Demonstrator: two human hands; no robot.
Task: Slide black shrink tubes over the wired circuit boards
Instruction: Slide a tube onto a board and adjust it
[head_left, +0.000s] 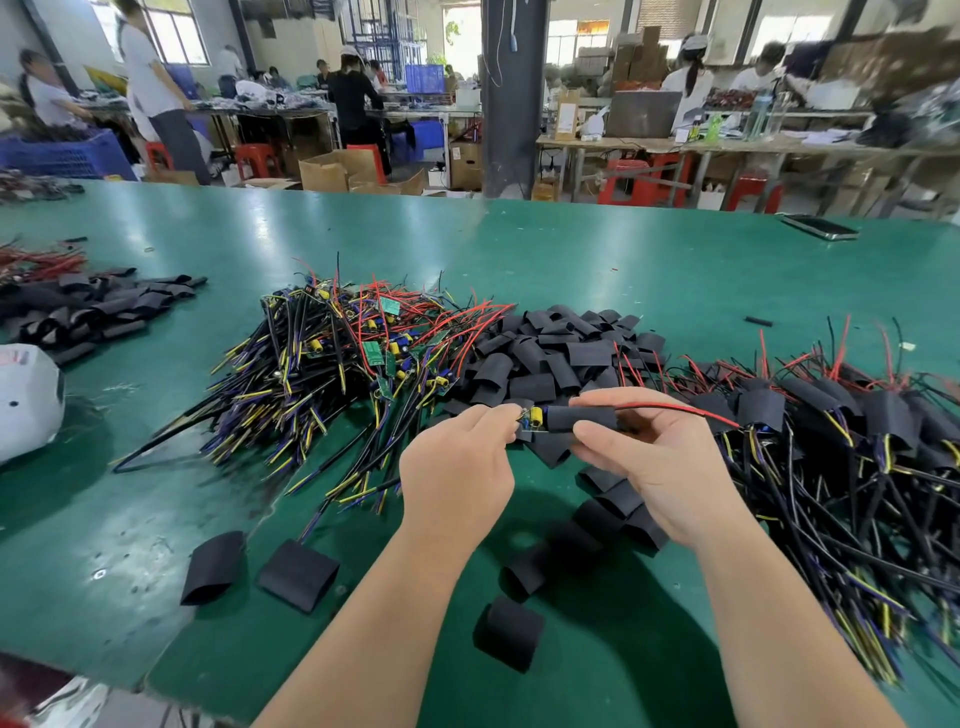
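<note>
Above loose tubes (298, 574) on my table (156, 493), my left hand (457, 467) pinches a wired board (534, 418) while my right hand (660, 467) curls around the tube (584, 417) partly covering it; board heap (337, 364) and tube heap (545, 353) lie beyond.

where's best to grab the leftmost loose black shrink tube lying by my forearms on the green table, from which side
Pinch the flattened black shrink tube across its two long edges near the upper end, coming from above. It lies flat and tilted on the green table, and its lower-left mouth gapes open, so probably leave that end free.
</note>
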